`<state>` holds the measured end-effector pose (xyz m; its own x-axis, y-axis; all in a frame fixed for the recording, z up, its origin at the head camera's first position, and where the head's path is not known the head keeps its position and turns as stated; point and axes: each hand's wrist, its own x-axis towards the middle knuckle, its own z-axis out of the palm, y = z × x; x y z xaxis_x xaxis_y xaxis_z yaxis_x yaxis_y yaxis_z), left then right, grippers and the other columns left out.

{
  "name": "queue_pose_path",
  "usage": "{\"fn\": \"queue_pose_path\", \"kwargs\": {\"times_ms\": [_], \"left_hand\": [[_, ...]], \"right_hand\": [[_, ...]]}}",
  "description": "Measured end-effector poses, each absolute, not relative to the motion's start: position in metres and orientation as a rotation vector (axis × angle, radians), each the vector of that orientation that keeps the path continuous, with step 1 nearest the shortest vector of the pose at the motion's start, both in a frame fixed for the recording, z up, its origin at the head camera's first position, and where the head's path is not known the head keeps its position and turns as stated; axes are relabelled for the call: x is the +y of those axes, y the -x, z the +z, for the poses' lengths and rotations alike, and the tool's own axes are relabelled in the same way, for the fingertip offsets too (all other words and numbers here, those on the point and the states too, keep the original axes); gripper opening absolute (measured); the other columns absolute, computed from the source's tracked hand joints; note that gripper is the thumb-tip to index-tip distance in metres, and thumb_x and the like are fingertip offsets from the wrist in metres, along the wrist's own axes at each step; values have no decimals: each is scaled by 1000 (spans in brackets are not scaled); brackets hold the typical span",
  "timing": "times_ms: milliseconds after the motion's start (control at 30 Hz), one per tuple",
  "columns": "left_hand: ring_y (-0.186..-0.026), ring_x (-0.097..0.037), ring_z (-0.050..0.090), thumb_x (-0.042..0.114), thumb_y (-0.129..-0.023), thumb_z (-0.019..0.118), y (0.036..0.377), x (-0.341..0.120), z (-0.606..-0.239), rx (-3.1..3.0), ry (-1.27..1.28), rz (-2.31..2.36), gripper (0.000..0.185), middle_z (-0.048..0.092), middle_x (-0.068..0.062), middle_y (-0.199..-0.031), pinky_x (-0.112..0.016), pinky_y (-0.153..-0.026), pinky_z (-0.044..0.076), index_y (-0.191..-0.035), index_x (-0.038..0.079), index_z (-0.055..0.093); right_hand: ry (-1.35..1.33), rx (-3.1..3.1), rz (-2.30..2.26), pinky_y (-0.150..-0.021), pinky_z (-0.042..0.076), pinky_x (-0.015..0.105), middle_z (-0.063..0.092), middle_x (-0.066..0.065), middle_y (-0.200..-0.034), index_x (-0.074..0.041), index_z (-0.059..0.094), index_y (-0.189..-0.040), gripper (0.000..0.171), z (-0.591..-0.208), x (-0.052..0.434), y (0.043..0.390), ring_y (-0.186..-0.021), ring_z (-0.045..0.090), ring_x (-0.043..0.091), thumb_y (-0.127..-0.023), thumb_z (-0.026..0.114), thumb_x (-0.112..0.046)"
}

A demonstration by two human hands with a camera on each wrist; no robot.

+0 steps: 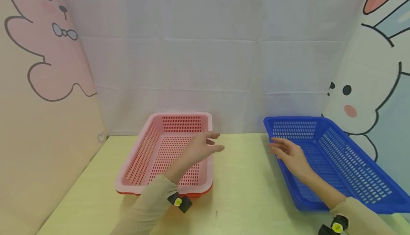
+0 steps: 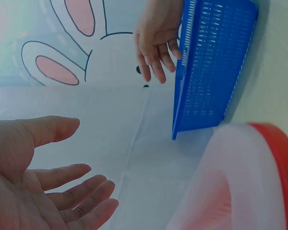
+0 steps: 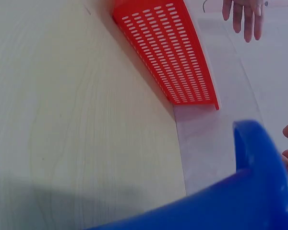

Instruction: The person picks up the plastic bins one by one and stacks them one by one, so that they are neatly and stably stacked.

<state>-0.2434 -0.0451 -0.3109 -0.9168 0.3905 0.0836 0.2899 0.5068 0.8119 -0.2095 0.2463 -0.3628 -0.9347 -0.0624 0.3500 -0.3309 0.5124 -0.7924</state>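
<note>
Hands hover empty, fingers loosely spread — left hand over the pink perforated plastic basket's right rim, right hand at the blue perforated plastic basket's left rim, long axes running away.

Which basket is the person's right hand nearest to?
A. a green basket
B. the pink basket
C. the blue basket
C: the right hand hovers open at the near left rim of the blue basket, while the left hand is over the pink basket.
</note>
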Motion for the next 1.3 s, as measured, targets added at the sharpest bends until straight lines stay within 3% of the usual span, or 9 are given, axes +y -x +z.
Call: {"fn": "queue_pose_path", "kwargs": {"times_ms": [200, 467, 533, 733, 933, 1033, 1133, 1167, 1300], "left_hand": [[-105, -22, 55, 25, -81, 67, 239, -20, -313, 2585, -637, 1431, 45, 57, -4, -121, -33, -79, 49, -122, 9, 57], [-101, -17, 57, 23, -80, 68, 226, 25, -320, 2482, -640, 1542, 46, 58, -2, -120, -24, -73, 49, -121, 9, 57], [-100, -16, 57, 22, -79, 69, 223, 37, -322, 2464, -661, 1564, 45, 58, -1, -120, -22, -72, 48, -121, 8, 57], [-99, -11, 56, 23, -77, 71, 220, 66, -332, 2409, -667, 1603, 48, 58, 4, -120, -19, -71, 47, -121, 12, 57], [-100, -10, 56, 34, -72, 76, 218, 91, -330, 2442, -572, 1613, 56, 55, 10, -121, -22, -71, 47, -123, 19, 56], [-93, -9, 55, 36, -71, 76, 218, 100, -329, 2483, -533, 1599, 58, 57, 9, -116, -23, -67, 47, -123, 20, 56], [-89, -10, 55, 34, -71, 76, 219, 109, -331, 2527, -497, 1577, 59, 60, 4, -110, -22, -65, 46, -123, 19, 55], [-87, -10, 55, 33, -71, 76, 219, 111, -332, 2542, -493, 1568, 59, 61, 2, -109, -23, -65, 46, -123, 18, 55], [-105, -14, 54, 30, -71, 77, 220, 119, -340, 2592, -471, 1540, 65, 57, 0, -120, -26, -82, 46, -128, 15, 50]], "right_hand": [[-249, -2430, 1301, -66, 50, 18, 61, 23, -107, 6, 47, -123, 35, -368, 263, 210, -81, 58, -5, -94, 48, -14], [-174, -2443, 1407, -65, 51, 22, 61, -19, -97, 10, 42, -126, 42, -366, 287, 210, -80, 59, -4, -96, 45, -19], [-159, -2475, 1393, -65, 51, 22, 61, -17, -98, 11, 39, -128, 45, -365, 295, 211, -80, 58, -6, -96, 46, -19], [-70, -2572, 1346, -68, 51, 25, 58, 16, -116, 1, 36, -135, 54, -400, 354, 241, -83, 57, -4, -94, 47, -32], [45, -2585, 1172, -62, 49, 21, 56, 7, -117, -13, 46, -131, 52, -440, 421, 272, -87, 55, -4, -90, 49, -45], [92, -2638, 1172, -73, 50, 37, 50, 16, -126, -8, 40, -135, 59, -424, 429, 262, -102, 55, 17, -90, 48, -45], [193, -2680, 1082, -67, 49, 39, 44, 21, -129, -5, 36, -137, 65, -412, 442, 253, -107, 48, 30, -90, 46, -49], [212, -2697, 1044, -72, 47, 44, 41, 25, -131, -3, 33, -138, 67, -411, 449, 252, -109, 44, 36, -90, 43, -50], [286, -2669, 934, -75, 42, 50, 40, 27, -129, -1, 32, -138, 72, -423, 484, 246, -109, 41, 42, -89, 41, -54]]}}
